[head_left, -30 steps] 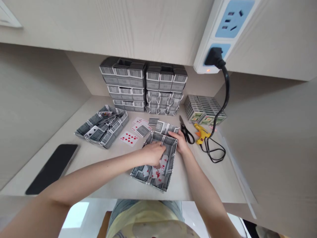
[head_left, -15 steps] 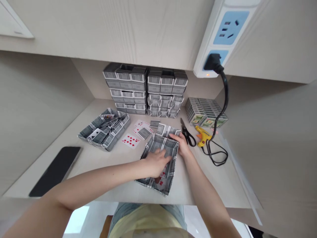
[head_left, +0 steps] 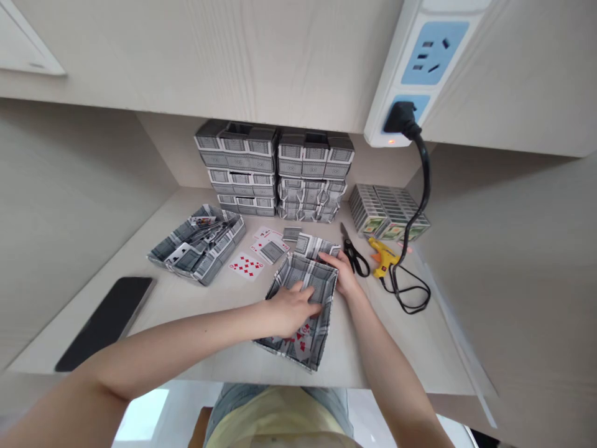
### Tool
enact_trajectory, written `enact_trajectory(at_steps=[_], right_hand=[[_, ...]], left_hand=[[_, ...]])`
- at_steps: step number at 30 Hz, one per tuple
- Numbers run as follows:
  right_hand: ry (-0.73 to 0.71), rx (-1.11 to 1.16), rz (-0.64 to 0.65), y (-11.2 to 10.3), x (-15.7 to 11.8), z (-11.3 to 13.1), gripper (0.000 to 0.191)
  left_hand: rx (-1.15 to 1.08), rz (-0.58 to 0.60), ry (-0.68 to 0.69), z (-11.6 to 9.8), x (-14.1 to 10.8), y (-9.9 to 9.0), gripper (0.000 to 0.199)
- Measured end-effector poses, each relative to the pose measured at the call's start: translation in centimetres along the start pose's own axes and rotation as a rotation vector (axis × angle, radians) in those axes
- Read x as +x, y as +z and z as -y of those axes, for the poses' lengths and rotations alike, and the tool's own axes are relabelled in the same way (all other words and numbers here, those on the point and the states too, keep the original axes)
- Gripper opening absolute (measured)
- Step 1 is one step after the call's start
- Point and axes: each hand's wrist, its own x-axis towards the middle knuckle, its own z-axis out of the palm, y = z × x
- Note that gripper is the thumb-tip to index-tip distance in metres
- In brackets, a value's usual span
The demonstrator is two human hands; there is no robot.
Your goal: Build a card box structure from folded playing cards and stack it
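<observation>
Desktop [head_left: 177,298]: box [head_left: 322,325] lengthwise away, rightward, left hand [head_left: 290,311] splayed inside, right hand [head_left: 343,274] gripping corner [head_left: 330,269].

Bare-armed, we worked with both hands out in front of our waist. Our left arm [head_left: 181,339] was bent at the elbow, its forearm running rightward across our front; our left hand [head_left: 293,309] was palm down, fingers spread. Our right forearm [head_left: 380,348] slanted forward and inward. Our right hand [head_left: 340,270], near the left but apart from it and farther forward, curled its fingers in a grip.
</observation>
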Motion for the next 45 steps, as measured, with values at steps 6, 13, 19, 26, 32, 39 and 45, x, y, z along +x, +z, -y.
enact_trajectory(at_steps=[6, 13, 19, 26, 32, 39, 45], right_hand=[[0.004, -0.003, 0.005, -0.1, 0.1, 0.0, 0.027], [0.001, -0.016, 0.006, -0.1, 0.1, -0.1, 0.025], [-0.004, -0.035, -0.008, 0.0, 0.1, -0.1, 0.026], [-0.001, -0.01, -0.009, 0.0, 0.3, -0.2, 0.026], [0.012, -0.007, -0.014, -0.3, 0.5, -0.4, 0.028], [0.015, -0.012, -0.006, -0.3, 0.4, -0.4, 0.028], [0.025, -0.017, -0.016, -0.1, 0.3, -0.1, 0.029]], left_hand=[[0.004, 0.059, 0.03, 0.0, -0.1, -0.5, 0.042], [0.095, 0.084, 0.013, -1.2, -0.6, -1.3, 0.041], [0.005, 0.006, -0.016, 0.0, 0.3, -1.0, 0.022], [-0.433, -0.126, -0.107, 3.7, -0.6, -3.9, 0.017], [-0.366, -0.498, -0.397, 9.0, -3.5, -8.7, 0.021], [-0.193, -0.371, -0.639, 12.6, -2.7, -6.0, 0.027], [-0.035, -0.504, -0.7, 10.3, -3.8, -8.5, 0.027]])
